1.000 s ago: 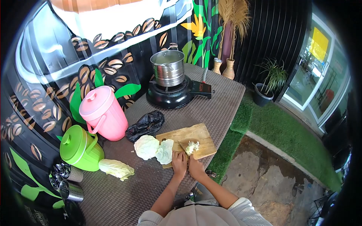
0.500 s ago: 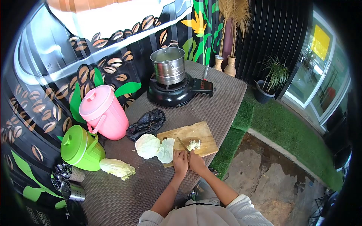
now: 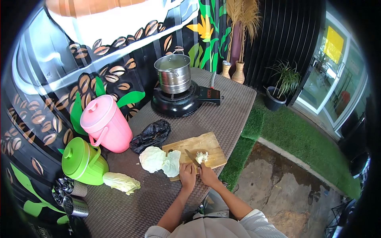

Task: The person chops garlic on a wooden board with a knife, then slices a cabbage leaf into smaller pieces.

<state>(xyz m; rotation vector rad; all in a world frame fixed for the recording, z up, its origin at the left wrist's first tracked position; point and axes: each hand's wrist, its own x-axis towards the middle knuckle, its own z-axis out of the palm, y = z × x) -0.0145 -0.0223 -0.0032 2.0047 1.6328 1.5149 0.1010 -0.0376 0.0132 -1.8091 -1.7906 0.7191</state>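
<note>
A person (image 3: 214,228) in pale clothing works with both hands over a wooden cutting board (image 3: 212,143) near the edge of a brown woven-pattern table (image 3: 131,212). The right hand (image 3: 208,175) is closed around the near end of a knife (image 3: 191,157), whose blade slants up and to the left across the board. The left hand (image 3: 187,175) lies just beside it at the board's near side, fingers bent and close together; whether they hold anything cannot be told, as the hand hides what is beneath. A small heap of pale shreds (image 3: 201,157) sits on the board just right of the blade. To the left, a cabbage leaf (image 3: 172,163) overlaps the board's left end, touching a larger piece of cabbage (image 3: 152,159) on the table. A black plastic bag (image 3: 151,137) lies crumpled behind them, while a long, pale green vegetable (image 3: 121,182) rests farther left, beside a lidded green jug (image 3: 85,162). A taller pink jug (image 3: 106,127) stands behind the green one. Toward the table's far end, a metal pot (image 3: 174,77) sits upright on a black stove (image 3: 174,105), well apart from the hands.
</note>
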